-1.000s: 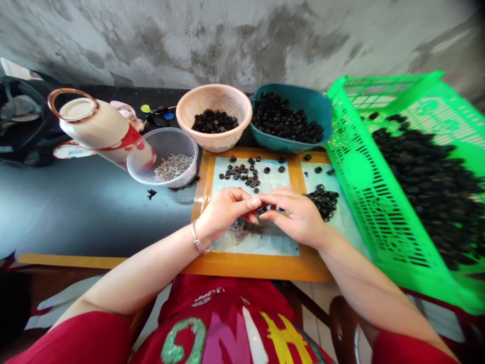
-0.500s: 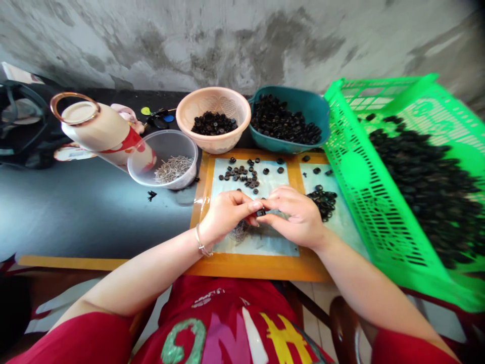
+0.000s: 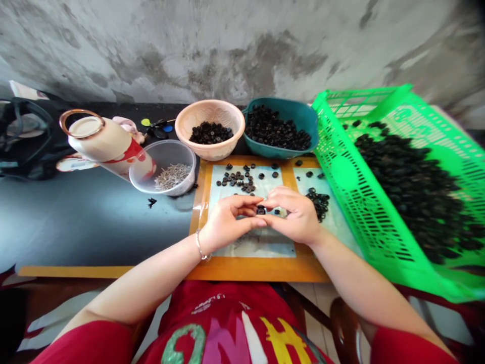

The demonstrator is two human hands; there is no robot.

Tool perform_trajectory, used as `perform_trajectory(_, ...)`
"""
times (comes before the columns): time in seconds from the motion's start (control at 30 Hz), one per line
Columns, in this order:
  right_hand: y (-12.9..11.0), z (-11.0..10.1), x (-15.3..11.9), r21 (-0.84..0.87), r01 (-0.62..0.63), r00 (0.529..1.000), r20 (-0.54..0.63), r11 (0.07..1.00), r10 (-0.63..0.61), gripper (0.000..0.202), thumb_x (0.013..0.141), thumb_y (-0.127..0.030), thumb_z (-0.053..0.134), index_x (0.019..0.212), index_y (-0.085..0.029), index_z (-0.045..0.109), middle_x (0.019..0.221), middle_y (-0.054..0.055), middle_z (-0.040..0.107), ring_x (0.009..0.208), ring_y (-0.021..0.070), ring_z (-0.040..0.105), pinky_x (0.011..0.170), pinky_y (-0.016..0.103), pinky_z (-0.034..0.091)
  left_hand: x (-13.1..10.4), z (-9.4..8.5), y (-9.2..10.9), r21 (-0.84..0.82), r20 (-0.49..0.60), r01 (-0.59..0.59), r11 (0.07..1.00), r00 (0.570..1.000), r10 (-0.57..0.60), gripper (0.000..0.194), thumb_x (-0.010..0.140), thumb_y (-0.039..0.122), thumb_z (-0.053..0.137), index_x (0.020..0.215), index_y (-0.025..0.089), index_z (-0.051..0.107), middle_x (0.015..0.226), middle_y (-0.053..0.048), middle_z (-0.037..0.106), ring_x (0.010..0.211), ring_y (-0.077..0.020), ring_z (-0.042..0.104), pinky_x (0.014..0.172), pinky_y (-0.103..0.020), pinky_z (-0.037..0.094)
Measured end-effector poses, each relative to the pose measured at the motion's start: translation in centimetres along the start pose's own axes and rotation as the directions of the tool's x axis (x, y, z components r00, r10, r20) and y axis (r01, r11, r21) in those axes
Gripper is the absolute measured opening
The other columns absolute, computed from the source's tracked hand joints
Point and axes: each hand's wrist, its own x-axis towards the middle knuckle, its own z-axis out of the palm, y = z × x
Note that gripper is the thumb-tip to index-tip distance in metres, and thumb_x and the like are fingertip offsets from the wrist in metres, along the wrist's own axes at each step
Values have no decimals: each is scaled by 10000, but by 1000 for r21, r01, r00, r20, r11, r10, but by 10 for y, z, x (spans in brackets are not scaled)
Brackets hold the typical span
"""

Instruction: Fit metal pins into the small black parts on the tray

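Observation:
My left hand (image 3: pixel 232 218) and my right hand (image 3: pixel 294 213) meet over the taped work mat (image 3: pixel 246 273). Between their fingertips is a small black part (image 3: pixel 260 210), which the fingers of both hands pinch. Loose black round parts (image 3: pixel 237 178) lie on the mat just beyond the hands. To the right of my right hand is a pile of black rings (image 3: pixel 320 203). Some thin metal pins on the mat are mostly hidden beneath my left hand.
A clear tub (image 3: pixel 162 186) of metal pins stands at the left, by a white and red flask (image 3: pixel 109 141). Behind the mat are a pink bowl (image 3: pixel 210 110) and a teal basin (image 3: pixel 282 150), both with black parts. A green crate (image 3: pixel 352 187) of black pieces borders the right side.
The left fingers have straightened and the left thumb has moved lower, showing more of the black part. The camera view has shifted slightly.

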Motion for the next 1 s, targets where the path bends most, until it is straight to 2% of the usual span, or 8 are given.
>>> perform_trajectory(0.27,3,5,-1,29,37,999,-5,999,-37,154,833,-322,713,771,-182,695,658,33,629,654,179,601,647,341,493,-2,-1,-5,156,-26,-59,986,998,64,410,669,354,829,1024,160,759,900,-102,770,787,-224,723,760,-340,599)
perform_trajectory(0.43,2,7,-4,27,9,1000,8,1000,-9,145,829,-321,710,787,-185,679,654,26,610,646,177,595,621,324,496,-3,-2,-1,156,10,-55,986,998,54,399,689,374,818,1025,166,760,940,-105,774,831,-238,730,788,-346,590)
perform_trajectory(0.6,-4,6,-5,32,18,1000,-18,999,-18,124,839,-300,696,788,-190,666,642,17,596,625,170,583,599,317,496,-6,-2,7,257,38,-141,956,990,136,294,727,373,795,974,214,781,918,-82,778,798,-218,722,747,-300,574)
perform_trajectory(0.77,-8,10,-4,12,44,999,-27,999,-43,124,874,-301,688,944,-200,707,755,36,666,730,187,621,714,355,510,-4,-5,4,136,19,-213,968,977,213,466,645,373,856,1038,156,735,935,-102,757,772,-201,713,756,-308,590)
perform_trajectory(0.87,-5,5,-3,45,6,1000,-12,999,-5,174,871,-326,698,1014,-228,718,834,43,683,786,196,625,752,367,511,2,-14,0,116,17,-285,952,958,285,512,723,380,801,1161,150,669,1003,-114,736,871,-208,712,828,-324,583)
perform_trajectory(0.93,2,-10,-2,119,-55,987,-142,991,72,195,892,-403,659,1000,-254,724,871,48,682,787,198,624,734,363,514,10,-23,-1,251,-40,-309,917,943,329,418,831,381,695,1179,152,652,1026,-117,724,920,-205,696,877,-341,563)
perform_trajectory(0.97,7,-21,-1,189,-80,961,-245,979,126,247,916,-466,604,992,-263,724,882,50,678,777,194,624,713,355,512,14,-28,-1,371,-80,-304,878,931,356,357,864,370,653,1148,154,664,1027,-114,718,922,-201,686,888,-347,554)
perform_trajectory(1.0,12,-33,1,290,-74,902,-388,954,187,356,955,-536,490,987,-267,719,882,54,671,742,183,621,675,339,507,18,-33,-1,501,-110,-286,817,915,388,307,882,353,626,1112,155,676,1035,-111,710,925,-201,673,897,-355,544)
